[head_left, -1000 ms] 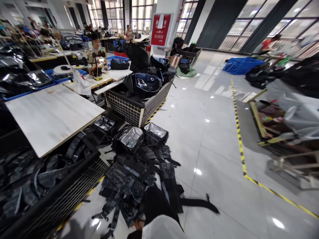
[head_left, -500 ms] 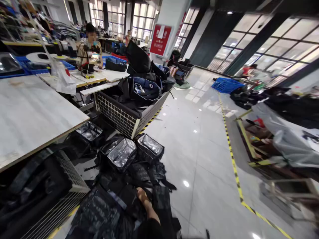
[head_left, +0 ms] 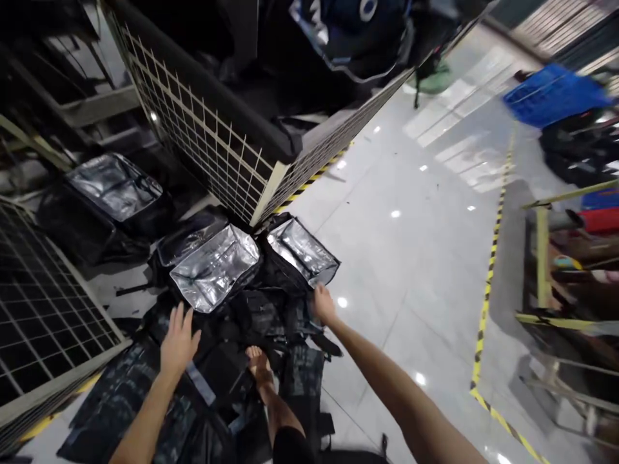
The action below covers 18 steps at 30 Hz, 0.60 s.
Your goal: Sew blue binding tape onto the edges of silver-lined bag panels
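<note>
Brought left hand point(head_left: 176, 341) and right hand point(head_left: 323, 304) into sight since half a second ago, and tipped the gaze lower. Holding the left grip spread, fingers apart, just beside the near edge of the middle silver-lined bag point(head_left: 215, 267); cannot tell whether touching. Keeping the right grip curled at the near corner of the right silver-lined bag point(head_left: 302, 251); cannot tell whether pinching its rim. Seeing both bags side by side on the floor point(head_left: 411, 245), mouths open upward, near the corner of a wire-mesh crate point(head_left: 268, 193). Resting a bare foot point(head_left: 258, 364) among dark patterned pieces point(head_left: 111, 393), nearer than the bags. Spotting the left silver-lined bag point(head_left: 116, 187) well apart from both hands, beyond a second crate point(head_left: 48, 309). Noticing, off to the right, yellow-and-black tape point(head_left: 488, 283) and a blue basket point(head_left: 554, 93)
</note>
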Tool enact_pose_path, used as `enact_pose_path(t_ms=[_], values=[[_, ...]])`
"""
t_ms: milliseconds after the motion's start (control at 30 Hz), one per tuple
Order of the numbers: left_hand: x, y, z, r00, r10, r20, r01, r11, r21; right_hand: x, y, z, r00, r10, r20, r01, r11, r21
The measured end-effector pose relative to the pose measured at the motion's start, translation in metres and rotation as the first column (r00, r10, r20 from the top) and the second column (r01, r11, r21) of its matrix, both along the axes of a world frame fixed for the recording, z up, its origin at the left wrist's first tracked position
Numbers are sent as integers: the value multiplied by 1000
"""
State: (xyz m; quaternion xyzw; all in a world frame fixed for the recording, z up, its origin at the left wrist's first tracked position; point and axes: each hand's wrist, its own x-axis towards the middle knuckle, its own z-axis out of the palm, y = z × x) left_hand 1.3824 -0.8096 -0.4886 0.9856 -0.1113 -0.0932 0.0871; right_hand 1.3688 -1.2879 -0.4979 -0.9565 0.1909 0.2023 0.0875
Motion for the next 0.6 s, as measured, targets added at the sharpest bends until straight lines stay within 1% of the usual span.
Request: enact_pose_path(t_ms=[33,67,100,133,167,233,267,300,333,367,400,433,467,500,567,600], values=[[23,-14,-10,999,-37,23,38,998,-39,13,-11,-21,1000,-2,-22,2,1000,-3],[42,-27,-21,999,-50,3,50,996,-75,24,-21,-41,999,-5,-46,5,1000,-4],[54,-39,-33,997,-45,-59,39,994,-103,32,-27,-59,997,-7,-72,7,1000,-1],[59,-50,-45,988,-25,-153,8,993,-115,36,-30,-74,995,-9,-100,9,1000,6],[59,-59,-58,967,2,-254,-31,993,-110,36,-31,-87,992,-8,-128,10,1000,16],[43,-73,-79,918,64,-391,-96,993,-62,23,-25,-102,984,0,-178,7,999,37],[31,-78,-85,906,94,-412,-117,993,-31,13,-21,-105,980,7,-197,3,999,47],[19,-81,-88,906,122,-405,-135,991,-4,1,-18,-103,977,15,-211,-3,998,57],[6,-81,-85,912,147,-383,-154,988,14,-10,-17,-97,975,22,-222,-7,998,68],[-5,-80,-77,918,168,-359,-172,985,22,-21,-19,-87,973,24,-229,-7,997,75],[-14,-76,-62,923,182,-340,-185,982,24,-29,-23,-73,972,23,-233,-4,997,80],[-22,-70,-42,930,187,-317,-193,981,11,-34,-30,-55,972,15,-233,4,997,80],[-28,-61,-17,941,187,-283,-201,979,-22,-37,-39,-35,974,-4,-226,20,997,70],[-35,-51,13,952,182,-245,-206,976,-76,-36,-48,-12,977,-22,-214,37,997,64],[-54,-29,83,972,156,-177,-196,951,-239,-31,-65,39,985,-54,-167,64,996,56],[-68,-18,119,979,136,-154,-180,928,-325,-27,-71,65,988,-62,-139,71,996,62]])
